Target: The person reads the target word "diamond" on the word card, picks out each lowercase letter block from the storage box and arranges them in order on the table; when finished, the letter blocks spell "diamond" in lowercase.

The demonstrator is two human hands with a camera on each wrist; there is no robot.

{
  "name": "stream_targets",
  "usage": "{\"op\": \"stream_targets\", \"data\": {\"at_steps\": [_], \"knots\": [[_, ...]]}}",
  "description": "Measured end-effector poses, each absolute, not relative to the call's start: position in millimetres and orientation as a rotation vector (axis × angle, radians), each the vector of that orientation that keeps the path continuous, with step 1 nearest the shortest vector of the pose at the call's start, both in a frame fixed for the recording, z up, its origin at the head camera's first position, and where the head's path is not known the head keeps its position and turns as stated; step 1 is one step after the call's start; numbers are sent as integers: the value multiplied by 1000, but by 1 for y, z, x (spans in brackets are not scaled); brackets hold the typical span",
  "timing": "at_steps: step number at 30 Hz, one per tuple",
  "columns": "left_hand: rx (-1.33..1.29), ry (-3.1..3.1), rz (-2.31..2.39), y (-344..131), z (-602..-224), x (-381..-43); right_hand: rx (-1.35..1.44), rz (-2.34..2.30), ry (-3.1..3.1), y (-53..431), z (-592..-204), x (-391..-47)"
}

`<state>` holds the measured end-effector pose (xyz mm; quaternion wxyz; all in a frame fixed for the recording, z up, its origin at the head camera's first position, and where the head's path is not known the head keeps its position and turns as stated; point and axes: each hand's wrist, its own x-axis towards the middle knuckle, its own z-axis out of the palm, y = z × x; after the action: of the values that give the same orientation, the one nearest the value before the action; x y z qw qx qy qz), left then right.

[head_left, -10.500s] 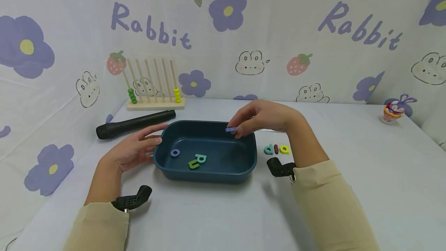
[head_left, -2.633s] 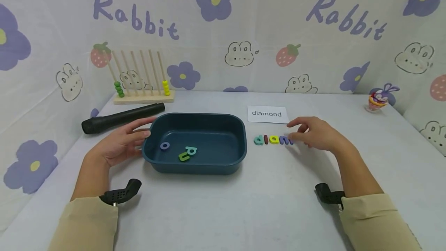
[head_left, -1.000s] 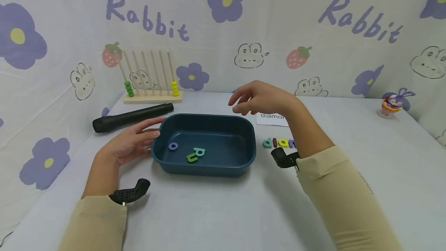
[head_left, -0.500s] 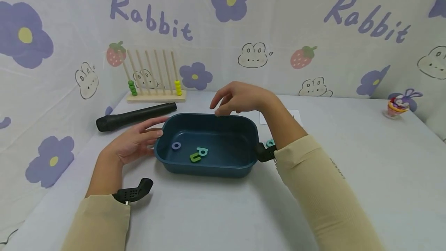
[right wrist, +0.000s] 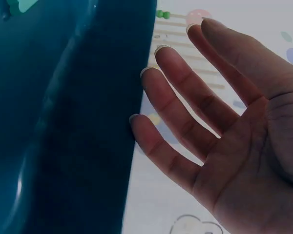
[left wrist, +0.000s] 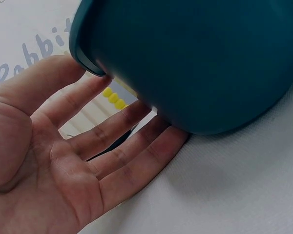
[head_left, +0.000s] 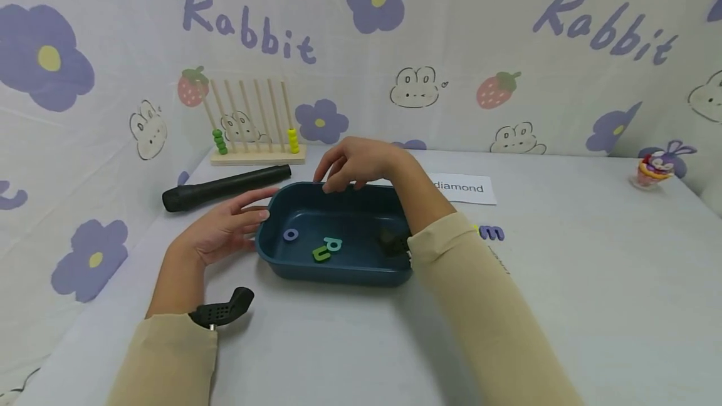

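A dark blue bin [head_left: 338,275] stands on the white table. Against its left end rests my left hand [head_left: 222,234], thumb at the rim and fingers fairly straight along the outer wall, as the left wrist view shows. Over the far rim hovers my right hand [head_left: 361,165], fingers loosely bent and holding nothing. Inside the bin lie a purple letter o [head_left: 284,235], a teal letter [head_left: 333,245] and a green u-shaped letter [head_left: 321,257]. Right of the bin, a purple letter m [head_left: 492,232] shows beside a yellow sliver; my right forearm hides the other letters there.
A white card [head_left: 465,188] printed "diamond" lies behind the right forearm. At the back left are a black microphone [head_left: 225,188] and a wooden bead rack [head_left: 258,156]. A small dessert-like toy [head_left: 653,171] stands far right.
The purple m was set down right of the teal, dark red and yellow letters. My right hand then came back left over the bin's far rim; the left hand kept its place.
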<state>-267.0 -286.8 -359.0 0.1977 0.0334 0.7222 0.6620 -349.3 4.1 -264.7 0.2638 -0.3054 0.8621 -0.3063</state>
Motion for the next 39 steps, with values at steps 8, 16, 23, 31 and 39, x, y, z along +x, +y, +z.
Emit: {"op": "stream_targets", "data": {"at_steps": [8,16,23,31,39], "knots": [[90,2010,1848,-286,-358,-266,-884,-791,2326,-13,-273,-351],[93,2007,1837,-286,-358,-266,-958,-790,2257,-28,-283,-349],[100,2005,1836,-287,-357,-266,-1039,-694,2241,-40,-287,-348],[91,2006,1840,-287,-360,-268,-986,-574,2253,-47,-291,-346],[98,2003,1831,-288,-359,-267,-931,-450,2272,-56,-296,-344]]}}
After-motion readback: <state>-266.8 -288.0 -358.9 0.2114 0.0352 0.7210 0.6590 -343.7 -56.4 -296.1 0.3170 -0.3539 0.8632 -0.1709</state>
